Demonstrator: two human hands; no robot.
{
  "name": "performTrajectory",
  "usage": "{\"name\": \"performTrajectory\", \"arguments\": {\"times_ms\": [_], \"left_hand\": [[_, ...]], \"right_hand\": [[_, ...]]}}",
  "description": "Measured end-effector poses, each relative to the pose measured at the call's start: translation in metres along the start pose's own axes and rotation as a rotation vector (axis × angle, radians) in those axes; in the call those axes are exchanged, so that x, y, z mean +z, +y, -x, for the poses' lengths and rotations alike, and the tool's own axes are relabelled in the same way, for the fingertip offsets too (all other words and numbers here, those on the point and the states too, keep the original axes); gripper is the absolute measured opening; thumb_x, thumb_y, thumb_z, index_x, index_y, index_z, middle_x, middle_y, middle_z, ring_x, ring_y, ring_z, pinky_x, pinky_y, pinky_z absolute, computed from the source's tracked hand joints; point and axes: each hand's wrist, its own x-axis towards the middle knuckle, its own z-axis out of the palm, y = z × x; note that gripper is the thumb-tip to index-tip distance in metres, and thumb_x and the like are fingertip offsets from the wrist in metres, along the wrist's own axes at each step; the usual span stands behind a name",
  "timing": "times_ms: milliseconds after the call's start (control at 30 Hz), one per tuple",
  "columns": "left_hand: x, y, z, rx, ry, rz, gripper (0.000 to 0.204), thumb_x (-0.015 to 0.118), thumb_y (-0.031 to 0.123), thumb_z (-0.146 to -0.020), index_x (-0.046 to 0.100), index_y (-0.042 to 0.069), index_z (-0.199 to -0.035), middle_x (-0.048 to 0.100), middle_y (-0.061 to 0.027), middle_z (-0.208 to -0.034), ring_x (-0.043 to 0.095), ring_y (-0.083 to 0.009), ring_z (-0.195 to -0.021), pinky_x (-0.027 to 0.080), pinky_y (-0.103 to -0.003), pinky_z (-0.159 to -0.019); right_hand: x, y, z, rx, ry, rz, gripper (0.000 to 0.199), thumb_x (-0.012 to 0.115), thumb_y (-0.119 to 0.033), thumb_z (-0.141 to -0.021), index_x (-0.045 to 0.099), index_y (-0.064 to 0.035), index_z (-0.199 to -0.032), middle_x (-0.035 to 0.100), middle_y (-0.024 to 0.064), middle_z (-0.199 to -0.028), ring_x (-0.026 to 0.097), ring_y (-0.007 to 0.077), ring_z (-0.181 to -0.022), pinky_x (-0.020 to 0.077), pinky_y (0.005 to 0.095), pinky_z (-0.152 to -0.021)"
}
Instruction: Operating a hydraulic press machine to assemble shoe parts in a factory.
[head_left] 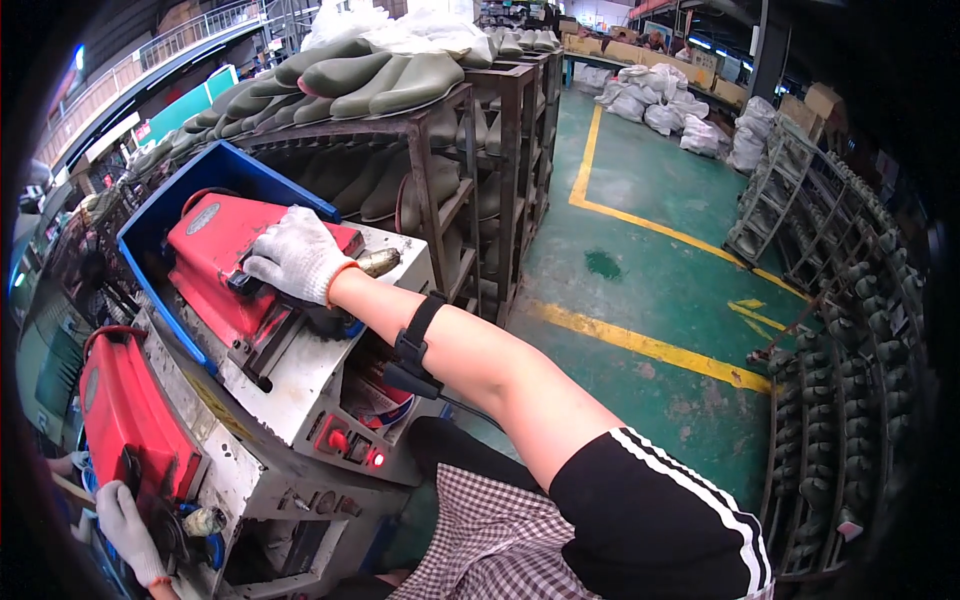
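Note:
Two red machine covers stand side by side on scuffed white housings. My right hand (300,255), in a white knitted glove, lies across the right red cover (225,235). Its fingers curl round a black handle (243,283) on that cover's front. At the lower left my left hand (128,530), gloved the same way, is at the black handle (130,468) of the left red cover (130,400). Its fingers look bent round the handle, partly hidden. A blue tray-like guard (160,275) surrounds the right cover. Below it a control panel (345,440) has a lit red lamp.
Dark green rubber boots (400,85) lie piled on a rusty metal rack (440,180) just behind the machines. More racks of boots (850,350) line the right side. White sacks (660,100) sit at the back. Yellow lines (650,345) mark the green floor.

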Motion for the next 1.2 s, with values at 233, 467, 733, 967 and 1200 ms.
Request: {"name": "performTrajectory", "arguments": {"times_ms": [233,467,733,967,1200], "left_hand": [[-0.007,0.059,-0.034,-0.127,-0.287,0.060,0.039,0.067,0.033,-0.097,0.060,-0.004,-0.089,0.060,-0.0245,-0.079,0.060,-0.0391,-0.076,0.044,-0.045,-0.070],[-0.011,0.087,-0.012,-0.286,-0.053,-0.159,0.052,0.066,0.055,-0.092,0.073,0.004,-0.097,0.069,-0.0262,-0.094,0.068,-0.0435,-0.090,0.050,-0.050,-0.078],[0.004,0.101,-0.023,-0.238,-0.012,-0.194,0.060,0.067,0.071,-0.083,0.079,0.014,-0.090,0.074,-0.0195,-0.083,0.074,-0.0376,-0.082,0.055,-0.047,-0.073],[0.004,0.094,-0.012,-0.249,0.061,-0.220,0.063,0.067,0.075,-0.082,0.078,0.012,-0.084,0.072,-0.0169,-0.077,0.073,-0.0355,-0.077,0.054,-0.045,-0.069],[0.008,0.091,-0.012,-0.249,0.113,-0.236,0.062,0.069,0.075,-0.080,0.078,0.013,-0.083,0.072,-0.0156,-0.074,0.072,-0.0340,-0.073,0.054,-0.044,-0.067]], "right_hand": [[0.003,0.002,-0.001,0.020,-0.017,0.111,0.028,0.057,-0.038,-0.099,0.080,-0.0234,-0.093,0.074,0.0065,-0.088,0.067,0.0309,-0.089,0.0433,0.0448,-0.087],[0.025,-0.005,-0.009,-0.105,0.097,0.190,0.023,0.063,-0.035,-0.093,0.080,-0.0230,-0.084,0.073,0.0065,-0.076,0.070,0.0304,-0.072,0.0523,0.0457,-0.069],[0.004,0.010,-0.003,-0.100,0.131,0.155,0.029,0.063,-0.038,-0.099,0.079,-0.0167,-0.088,0.074,0.0102,-0.083,0.070,0.0341,-0.079,0.0544,0.0478,-0.074],[0.021,0.020,-0.002,-0.006,0.145,0.001,0.027,0.065,-0.034,-0.100,0.076,-0.0102,-0.092,0.069,0.0176,-0.083,0.064,0.0384,-0.085,0.0506,0.0495,-0.078],[0.024,0.019,-0.002,0.021,0.138,0.004,0.028,0.066,-0.035,-0.100,0.077,-0.0086,-0.096,0.070,0.0175,-0.086,0.065,0.0380,-0.087,0.0506,0.0489,-0.080]]}}
